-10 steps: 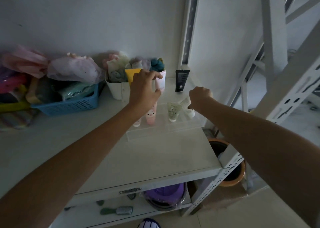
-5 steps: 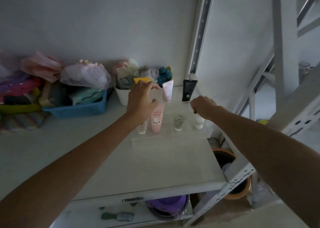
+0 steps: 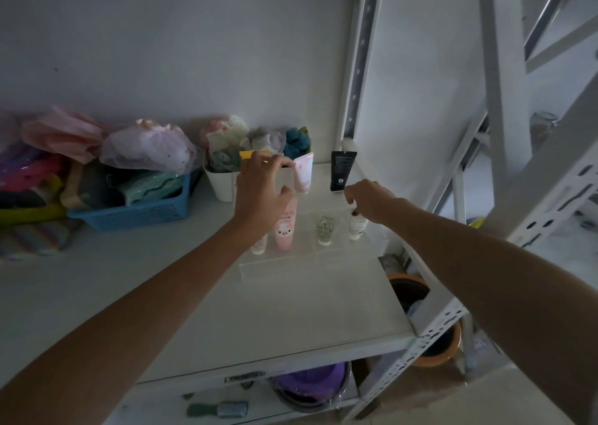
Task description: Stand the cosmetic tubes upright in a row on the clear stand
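A clear stepped stand (image 3: 310, 264) sits on the white shelf (image 3: 226, 311). On its lower step stand a small white tube (image 3: 259, 246), a pink tube with a face (image 3: 284, 232), a greenish tube (image 3: 325, 229) and a white tube (image 3: 356, 229). Higher up stand a yellow tube (image 3: 248, 154), a pale pink tube (image 3: 304, 174) and a black tube (image 3: 341, 170). My left hand (image 3: 263, 188) hovers in front of the yellow tube with its fingers spread. My right hand (image 3: 369, 202) has curled fingers that pinch the top of the white tube.
A white tub of scrunchies (image 3: 221, 183) stands just behind the stand, with a blue basket (image 3: 139, 212) of fabric items to its left. A metal shelf post (image 3: 356, 68) rises at the right rear. Below are a purple bowl (image 3: 310, 381), a brush (image 3: 220, 410) and an orange pot (image 3: 443, 343).
My left hand has loosened from the yellow tube and spread its fingers. The white tube now stands upright under my right hand. The view has tilted upward.
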